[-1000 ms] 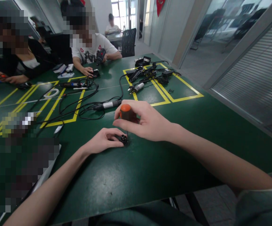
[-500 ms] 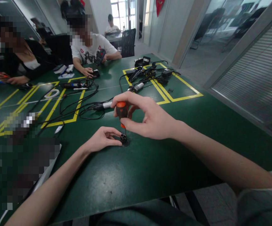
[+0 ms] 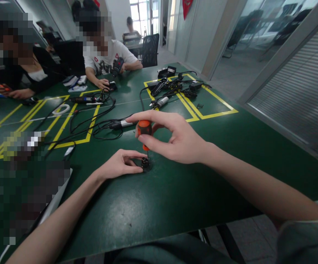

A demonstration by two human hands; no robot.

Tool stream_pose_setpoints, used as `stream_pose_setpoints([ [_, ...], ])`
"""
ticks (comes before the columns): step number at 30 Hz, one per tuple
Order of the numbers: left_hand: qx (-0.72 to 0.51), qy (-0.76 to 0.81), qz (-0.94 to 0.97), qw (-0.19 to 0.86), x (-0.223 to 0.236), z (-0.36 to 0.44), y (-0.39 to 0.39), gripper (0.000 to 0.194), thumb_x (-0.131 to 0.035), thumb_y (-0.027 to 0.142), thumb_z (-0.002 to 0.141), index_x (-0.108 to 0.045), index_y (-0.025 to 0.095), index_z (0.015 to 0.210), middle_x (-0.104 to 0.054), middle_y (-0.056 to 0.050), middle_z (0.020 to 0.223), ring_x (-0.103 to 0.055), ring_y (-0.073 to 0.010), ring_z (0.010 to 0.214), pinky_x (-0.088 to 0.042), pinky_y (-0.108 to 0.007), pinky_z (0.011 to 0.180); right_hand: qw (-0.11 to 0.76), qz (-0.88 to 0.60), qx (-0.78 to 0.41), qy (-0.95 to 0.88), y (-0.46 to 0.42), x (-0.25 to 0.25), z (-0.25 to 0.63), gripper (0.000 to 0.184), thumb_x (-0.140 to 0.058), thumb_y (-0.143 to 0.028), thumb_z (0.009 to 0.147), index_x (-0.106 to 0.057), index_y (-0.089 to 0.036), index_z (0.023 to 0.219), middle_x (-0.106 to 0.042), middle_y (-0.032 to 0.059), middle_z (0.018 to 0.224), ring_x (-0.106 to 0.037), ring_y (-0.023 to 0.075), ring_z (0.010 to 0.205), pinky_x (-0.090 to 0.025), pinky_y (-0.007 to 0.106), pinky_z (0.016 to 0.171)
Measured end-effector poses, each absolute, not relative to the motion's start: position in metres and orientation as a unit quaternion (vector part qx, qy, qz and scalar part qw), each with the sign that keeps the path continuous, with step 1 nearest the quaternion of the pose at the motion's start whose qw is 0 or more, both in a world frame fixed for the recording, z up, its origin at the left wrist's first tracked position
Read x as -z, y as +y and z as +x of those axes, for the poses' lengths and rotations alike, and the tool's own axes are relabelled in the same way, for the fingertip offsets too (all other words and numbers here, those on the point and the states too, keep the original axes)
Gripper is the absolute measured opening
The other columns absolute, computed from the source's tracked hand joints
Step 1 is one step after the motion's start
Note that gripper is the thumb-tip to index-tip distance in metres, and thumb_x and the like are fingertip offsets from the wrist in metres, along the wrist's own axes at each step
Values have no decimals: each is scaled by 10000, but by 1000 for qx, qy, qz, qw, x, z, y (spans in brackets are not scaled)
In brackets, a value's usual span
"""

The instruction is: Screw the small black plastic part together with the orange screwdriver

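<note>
My right hand (image 3: 172,137) grips a screwdriver (image 3: 144,128) with a short orange and dark grey handle, thumb on one side and fingers curled round the other. Its thin shaft points down at a small black round part (image 3: 145,165) on the green table. Whether the tip sits in a screw is too small to tell. Thumb and fingertips of my left hand (image 3: 120,163) pinch that part from the left and keep it against the tabletop.
Black cables (image 3: 112,128) and silver-ended devices lie beyond my hands. More black gear (image 3: 172,84) is piled inside yellow tape (image 3: 219,113). Two people sit across the table, one holding a black device (image 3: 117,66). A blurred-out object (image 3: 38,198) lies at left.
My right index finger has stretched out further left, and the screwdriver handle tilts more toward me. My left hand and the black part have barely shifted.
</note>
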State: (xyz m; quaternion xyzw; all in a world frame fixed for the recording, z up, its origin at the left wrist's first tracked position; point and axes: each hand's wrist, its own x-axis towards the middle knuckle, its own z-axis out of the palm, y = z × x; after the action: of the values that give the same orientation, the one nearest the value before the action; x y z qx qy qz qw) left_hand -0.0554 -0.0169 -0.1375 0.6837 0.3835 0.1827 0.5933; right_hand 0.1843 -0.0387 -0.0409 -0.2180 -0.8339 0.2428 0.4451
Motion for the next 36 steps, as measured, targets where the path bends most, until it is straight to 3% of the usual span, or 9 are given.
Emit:
stream_pose_setpoints([
  [4, -216, 383, 662, 607, 140, -51, -19, 464, -937, 306, 677, -798, 110, 1074, -825, -108, 987, -770, -185, 788, -633, -278, 771, 446, -214, -245, -834, -39, 41, 185, 364, -515, -120, 949, -657, -158, 1281, -706, 58, 1080, -664, 169, 977, -556, 301, 817],
  [7, -228, 379, 642, 626, 141, -50, -19, 406, -957, 328, 661, -799, 116, 969, -827, -104, 955, -780, -202, 813, -644, -318, 835, 468, -200, -229, -829, -36, 42, 184, 217, -619, -229, 967, -701, -173, 1160, -684, 52, 1049, -638, 164, 930, -541, 288, 766],
  [10, -228, 375, 645, 625, 141, -51, -17, 403, -964, 337, 654, -808, 121, 957, -827, -103, 961, -782, -214, 839, -641, -335, 878, 485, -189, -201, -830, -35, 43, 183, 207, -717, -328, 949, -724, -189, 1101, -661, 26, 954, -608, 152, 852, -533, 299, 757],
  [15, -213, 357, 678, 606, 142, -54, -14, 341, -918, 323, 722, -830, 130, 990, -825, -93, 995, -774, -203, 881, -623, -291, 873, 484, -197, -235, -819, -40, 41, 183, 262, -649, -208, 966, -701, -168, 1220, -706, 32, 984, -656, 143, 878, -548, 285, 782],
  [19, -206, 342, 699, 593, 139, -56, -13, 296, -881, 300, 763, -835, 136, 1005, -820, -89, 1031, -762, -196, 926, -612, -257, 844, 473, -191, -276, -815, -42, 40, 183, 277, -517, -139, 987, -691, -137, 1202, -739, 55, 1025, -694, 140, 910, -569, 282, 810],
  [25, -192, 351, 671, 624, 138, -55, -14, 575, -883, 250, 741, -730, 144, 1285, -792, -131, 1173, -768, -182, 885, -613, -249, 750, 475, -198, -252, -820, -38, 41, 184, 252, -546, -188, 991, -710, -159, 1179, -711, 67, 1070, -668, 165, 955, -573, 305, 811],
  [29, -224, 359, 654, 627, 141, -50, -17, 462, -931, 243, 669, -768, 114, 1081, -810, -126, 1064, -764, -179, 849, -621, -263, 771, 491, -207, -199, -823, -38, 41, 183, 226, -677, -262, 957, -732, -190, 1165, -663, 54, 1031, -629, 176, 936, -572, 313, 788],
  [36, -243, 374, 666, 598, 139, -46, -23, 397, -940, 275, 653, -773, 111, 973, -809, -97, 977, -707, -123, 669, -611, -241, 688, 479, -214, -209, -825, -41, 41, 183, 285, -514, -157, 1000, -689, -185, 1223, -700, 68, 1079, -658, 169, 954, -591, 314, 795],
])
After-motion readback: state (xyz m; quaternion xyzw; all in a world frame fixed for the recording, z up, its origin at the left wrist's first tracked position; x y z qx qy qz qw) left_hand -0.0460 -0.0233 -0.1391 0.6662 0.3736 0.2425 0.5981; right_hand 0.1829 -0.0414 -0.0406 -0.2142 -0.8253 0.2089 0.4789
